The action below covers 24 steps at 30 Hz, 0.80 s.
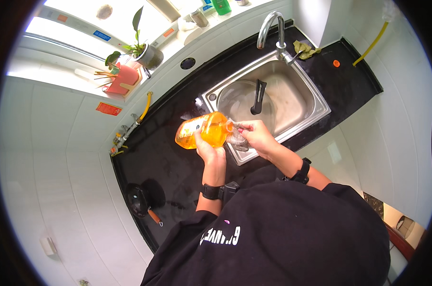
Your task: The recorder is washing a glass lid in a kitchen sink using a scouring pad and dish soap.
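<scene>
My left hand (pixel 208 148) grips a clear plastic bottle of orange liquid (pixel 212 134), tilted on its side with its neck towards the right. At the bottle's mouth my right hand (pixel 257 136) holds a greyish mesh scrubber or cloth (pixel 239 140) between its fingers. Both hands are over the near left edge of the stainless steel sink (pixel 287 96). A round glass pan lid (pixel 234 98) with an upright black handle (pixel 259 97) lies in the sink. The bottle's cap is not on its neck; a small orange cap (pixel 336 63) lies on the black counter right of the sink.
A chrome faucet (pixel 281 37) rises behind the sink, beside a crumpled green cloth (pixel 304 50). A small black pan (pixel 138 200) with a wooden handle stands at the counter's left. Gas valves (pixel 124 134) line the wall. Potted plant (pixel 148 57) and pink holder (pixel 123 80) occupy the windowsill.
</scene>
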{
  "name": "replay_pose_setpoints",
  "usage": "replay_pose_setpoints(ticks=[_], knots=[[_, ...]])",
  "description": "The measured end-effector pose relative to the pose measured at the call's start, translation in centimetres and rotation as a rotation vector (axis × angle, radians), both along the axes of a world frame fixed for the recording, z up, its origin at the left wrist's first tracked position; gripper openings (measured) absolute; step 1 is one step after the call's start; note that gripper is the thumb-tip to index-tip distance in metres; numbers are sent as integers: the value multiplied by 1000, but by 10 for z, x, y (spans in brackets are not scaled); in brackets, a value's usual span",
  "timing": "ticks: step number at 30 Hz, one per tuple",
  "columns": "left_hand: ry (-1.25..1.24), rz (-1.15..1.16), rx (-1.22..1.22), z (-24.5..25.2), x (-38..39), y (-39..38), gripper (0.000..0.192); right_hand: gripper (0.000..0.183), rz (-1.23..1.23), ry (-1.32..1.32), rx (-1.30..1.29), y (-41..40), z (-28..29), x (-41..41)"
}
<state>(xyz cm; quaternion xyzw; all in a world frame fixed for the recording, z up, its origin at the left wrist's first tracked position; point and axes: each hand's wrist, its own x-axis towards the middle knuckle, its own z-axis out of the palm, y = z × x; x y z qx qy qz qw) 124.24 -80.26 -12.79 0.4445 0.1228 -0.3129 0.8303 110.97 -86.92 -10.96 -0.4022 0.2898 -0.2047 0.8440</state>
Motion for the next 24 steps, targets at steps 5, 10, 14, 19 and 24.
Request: replay_pose_setpoints(ticks=[5,10,14,19,24], knots=[[123,-56,77,-8,14,0,38,27,199,-77,-173,14,4,4],[379,-188,-98,-9,47,15,38,33,134,-187,283,-12,-8,-7],[828,-140,-174,-33,90,41,47,40,99,-283,427,-27,-14,-25],[1535,258,-268,-20,112,69,87,47,-12,-320,506,-41,-16,-57],[1440,428,-273,-31,156,106,79,49,-178,-307,463,-43,-24,-84]])
